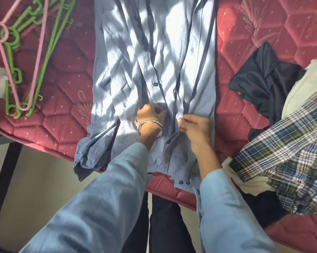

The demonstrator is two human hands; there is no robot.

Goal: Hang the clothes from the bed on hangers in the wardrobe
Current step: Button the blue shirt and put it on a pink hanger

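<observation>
Both hands (172, 121) gripping shirt (154, 61), flat on bed (63, 79)

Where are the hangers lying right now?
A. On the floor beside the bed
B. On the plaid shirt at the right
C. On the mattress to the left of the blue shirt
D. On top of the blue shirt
C: the green hangers and the pink hanger lie bunched on the red mattress, left of the blue shirt and clear of it, while both hands work at the shirt's button placket.

Blue shirt (154, 61) flat on red mattress (63, 134), both hands pinching its placket
</observation>
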